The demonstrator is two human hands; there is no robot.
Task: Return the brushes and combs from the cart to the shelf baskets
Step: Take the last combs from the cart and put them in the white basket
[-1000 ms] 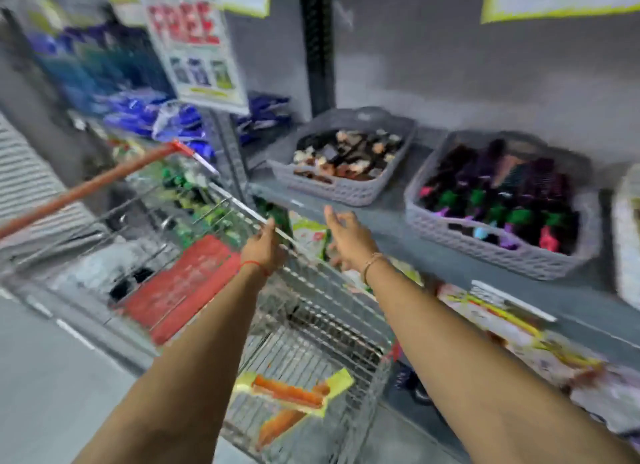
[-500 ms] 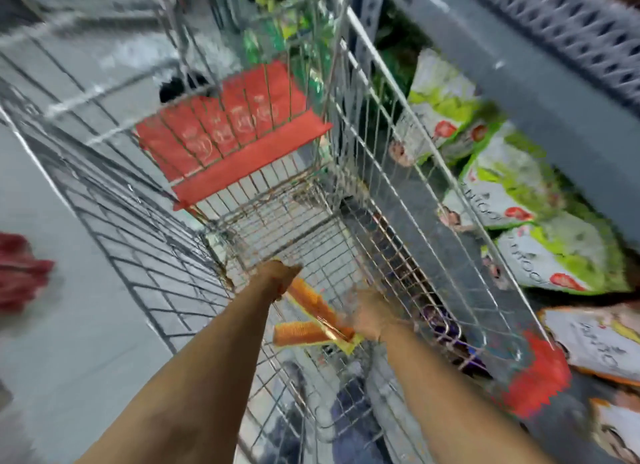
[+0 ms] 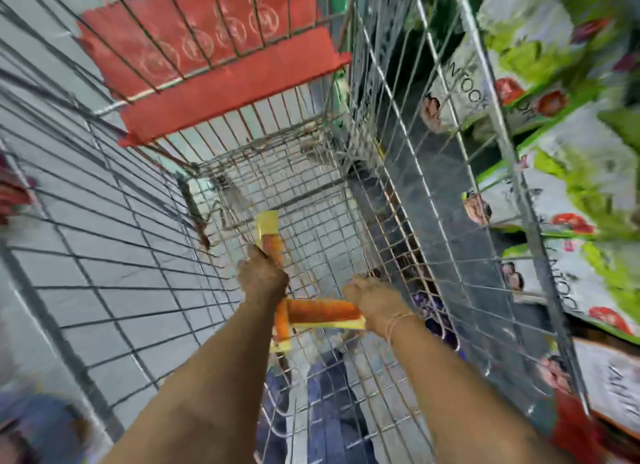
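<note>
Both my arms reach down into the wire shopping cart (image 3: pixel 388 172). My left hand (image 3: pixel 263 278) is closed around an orange comb on a yellow backing card (image 3: pixel 272 238); the card stands roughly upright and sticks out above and below my fist. My right hand (image 3: pixel 372 302) grips the right end of a second orange comb on a yellow card (image 3: pixel 322 313), which lies across near the cart floor. The two packs cross just below my left hand. The shelf baskets are out of view.
The cart's red child-seat flap (image 3: pixel 221 65) is folded at its far end. Green and white product bags (image 3: pixel 568 172) fill the low shelf right of the cart. Grey tiled floor (image 3: pixel 86 255) lies to the left. A purple item (image 3: pixel 433 311) sits behind the cart's right wall.
My hands have left the cart rim and gone down into the cart. The view tilted from the shelf baskets to the cart floor. Each hand has closed on a comb pack.
</note>
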